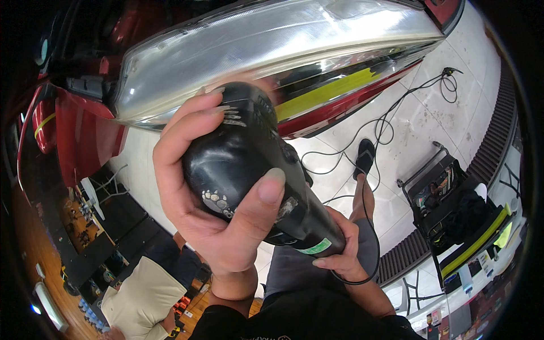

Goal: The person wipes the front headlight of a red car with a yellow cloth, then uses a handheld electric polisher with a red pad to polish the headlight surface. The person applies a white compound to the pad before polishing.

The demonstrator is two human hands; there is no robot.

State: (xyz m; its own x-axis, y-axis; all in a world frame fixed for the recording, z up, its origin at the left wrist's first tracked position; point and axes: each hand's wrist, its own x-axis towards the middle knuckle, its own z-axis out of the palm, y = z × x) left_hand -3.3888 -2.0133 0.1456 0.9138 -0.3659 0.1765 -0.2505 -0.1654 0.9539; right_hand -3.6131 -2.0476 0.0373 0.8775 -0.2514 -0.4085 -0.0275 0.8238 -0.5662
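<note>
Both my hands are on a black corded polisher (294,187) with a rounded head and a green label near its rear. My left hand (209,218) wraps over the head, its thumb on the near side and its fingers around the far side. Lower right, my right hand (345,246) grips the rear of the body, where the cord hangs. Just beyond the head lies a large hazy car headlight (283,39). The tool's working face is hidden, so I cannot tell whether it touches the lens. Yellow-green tape (328,93) runs along the trim below the headlight.
A black cable (385,122) loops over the tiled floor (436,119). An open black tool case (436,187) stands at right, beside a dark floor grate (492,124). A person in a beige shirt (144,294) is at lower left. Red car panels (82,130) lie at left.
</note>
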